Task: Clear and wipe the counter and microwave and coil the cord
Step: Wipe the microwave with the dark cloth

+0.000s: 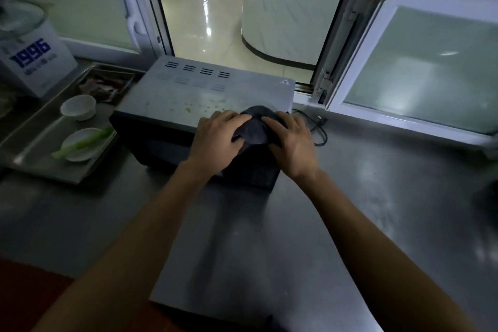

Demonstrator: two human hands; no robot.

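The steel counter [377, 210] runs under both my forearms and out to either side of my grip. On it, directly beneath my hands, sits the microwave [188, 94], its grey top facing up with vent slots along the far edge and small green crumbs [199, 106] scattered just beyond my left fingers. Its dark front face drops away below my wrists.

To the left of my grip, touching the microwave's side, lies a metal tray [40, 127] holding two white bowls: the farther bowl [78, 107] looks bare inside, and the nearer bowl [80, 144] carries a pale green vegetable stalk [86, 140] laid across it. Beyond those, a smaller steel pan [107, 83] holds something reddish that I cannot make out. Farther left stands a white container [35, 62] printed with "1996".

Both hands are on a dark grey cloth [256, 127] bunched at the near right corner of the microwave top. My left hand [215, 137] grips its left side, fingers curled over the fabric and thumb tucked against it. My right hand [291, 143] holds the right side the same way, fingers curled into the cloth.

Just right of my right hand, the black cord [319, 129] lies loose on the counter in an uncoiled loop, its plug [322, 120] resting near the window frame [404, 121].
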